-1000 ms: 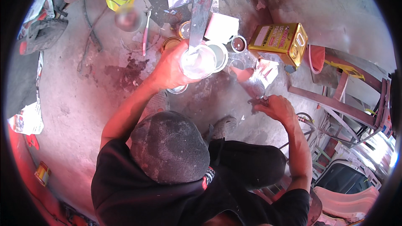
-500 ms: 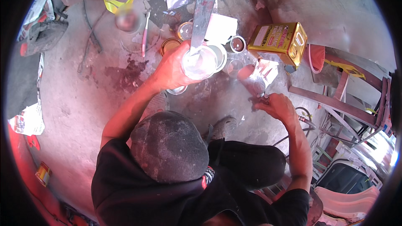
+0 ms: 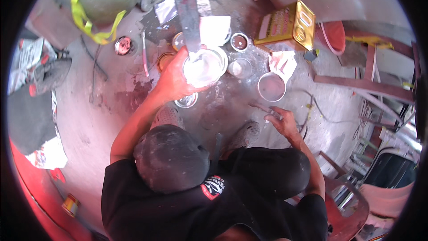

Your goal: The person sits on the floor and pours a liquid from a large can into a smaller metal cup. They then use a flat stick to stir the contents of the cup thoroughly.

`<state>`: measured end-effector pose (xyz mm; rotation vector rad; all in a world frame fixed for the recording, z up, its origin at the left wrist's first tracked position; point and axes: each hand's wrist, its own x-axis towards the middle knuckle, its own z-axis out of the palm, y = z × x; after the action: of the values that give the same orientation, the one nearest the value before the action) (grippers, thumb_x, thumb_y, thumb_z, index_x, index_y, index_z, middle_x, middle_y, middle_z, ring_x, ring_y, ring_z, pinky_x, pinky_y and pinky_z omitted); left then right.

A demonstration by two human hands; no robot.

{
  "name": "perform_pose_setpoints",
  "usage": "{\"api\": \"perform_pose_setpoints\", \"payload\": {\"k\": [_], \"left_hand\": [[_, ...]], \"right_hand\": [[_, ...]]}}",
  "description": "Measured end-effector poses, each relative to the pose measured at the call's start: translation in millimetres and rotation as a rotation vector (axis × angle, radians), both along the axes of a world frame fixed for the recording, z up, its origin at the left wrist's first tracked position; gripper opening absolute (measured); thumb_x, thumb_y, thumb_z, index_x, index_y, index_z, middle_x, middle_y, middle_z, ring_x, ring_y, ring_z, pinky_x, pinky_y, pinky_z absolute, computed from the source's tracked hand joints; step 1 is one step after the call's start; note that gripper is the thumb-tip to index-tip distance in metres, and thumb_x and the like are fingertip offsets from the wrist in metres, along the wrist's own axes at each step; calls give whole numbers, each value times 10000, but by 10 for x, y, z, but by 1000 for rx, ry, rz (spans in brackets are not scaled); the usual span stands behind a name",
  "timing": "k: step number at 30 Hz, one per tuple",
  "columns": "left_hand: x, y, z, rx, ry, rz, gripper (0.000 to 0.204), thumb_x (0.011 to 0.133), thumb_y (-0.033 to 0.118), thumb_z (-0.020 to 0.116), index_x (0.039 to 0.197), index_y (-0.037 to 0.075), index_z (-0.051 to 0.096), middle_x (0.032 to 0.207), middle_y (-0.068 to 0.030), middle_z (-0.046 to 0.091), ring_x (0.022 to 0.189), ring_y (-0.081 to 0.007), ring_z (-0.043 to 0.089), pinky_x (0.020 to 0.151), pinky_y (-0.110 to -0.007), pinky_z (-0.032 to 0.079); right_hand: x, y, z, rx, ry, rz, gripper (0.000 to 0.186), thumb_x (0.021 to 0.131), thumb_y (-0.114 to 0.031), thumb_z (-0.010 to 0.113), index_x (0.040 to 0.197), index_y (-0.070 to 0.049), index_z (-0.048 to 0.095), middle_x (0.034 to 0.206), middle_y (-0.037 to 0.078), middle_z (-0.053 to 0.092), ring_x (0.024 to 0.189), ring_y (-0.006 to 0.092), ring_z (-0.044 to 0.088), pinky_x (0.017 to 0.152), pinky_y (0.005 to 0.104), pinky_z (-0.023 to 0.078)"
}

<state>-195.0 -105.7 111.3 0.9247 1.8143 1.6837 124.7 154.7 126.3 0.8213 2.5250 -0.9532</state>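
Observation:
My left hand (image 3: 171, 78) is closed around a clear cup (image 3: 203, 68) that looks pale and bright inside. A long, flat, paint-stained grey strip (image 3: 185, 11) rises from the cup toward the top of the picture. Lower right, my right hand (image 3: 284, 121) is closed on a slim, flat, stick-like tool (image 3: 266, 108), its exact kind unclear. Just beyond that tool stands a round open cup (image 3: 271, 87), apart from my fingers. Another clear cup (image 3: 240, 68) is between the two hands. Below my left hand, a round tin (image 3: 186, 100) is partly hidden.
A gold rectangular can (image 3: 285, 26) stands at the far right beside crumpled paper (image 3: 282, 64). An open tin of dark content (image 3: 239, 42) sits near white paper (image 3: 215, 30). A pink toothbrush (image 3: 145, 56) lies at left. A brown frame (image 3: 365, 85) borders the right.
The cup by my right hand was tilted against the tool and now stands upright, apart from it. My right hand has drawn back slightly. My left hand still holds its cup.

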Motion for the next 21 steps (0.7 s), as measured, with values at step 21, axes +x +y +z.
{"api": "perform_pose_setpoints", "payload": {"k": [21], "left_hand": [[647,1611,867,-165,307,-696,898,629,260,978,1361,68,495,1261,-97,635,1179,-223,624,1023,-371,478]], "right_hand": [[442,340,-1325,-371,43,-443,587,821,-493,798,1069,33,715,711,112,657,674,152,612,627,351,488]]}}
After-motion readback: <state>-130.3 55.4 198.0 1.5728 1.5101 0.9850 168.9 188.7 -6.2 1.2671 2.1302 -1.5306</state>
